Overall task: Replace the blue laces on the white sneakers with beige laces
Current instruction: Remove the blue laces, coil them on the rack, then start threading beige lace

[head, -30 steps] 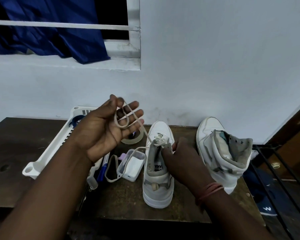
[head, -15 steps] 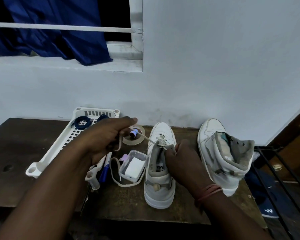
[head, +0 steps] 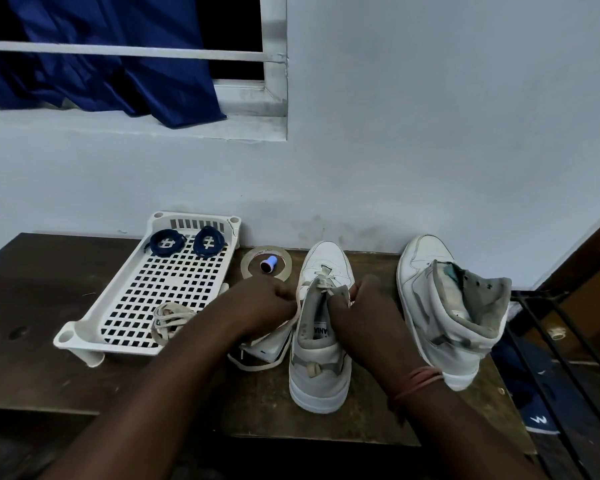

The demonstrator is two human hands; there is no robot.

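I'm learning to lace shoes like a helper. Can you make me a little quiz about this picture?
1. True or false: the two coiled blue laces lie in the white tray.
2. Which sneaker is the person lacing? A) sneaker by the hands B) sneaker on the far right
3. Fill in: the lace threaded near the toe is ____ coloured.

Key:
1. True, at the tray's far end.
2. A; the left hand pinches the beige lace and the right hand grips the tongue.
3. Beige.
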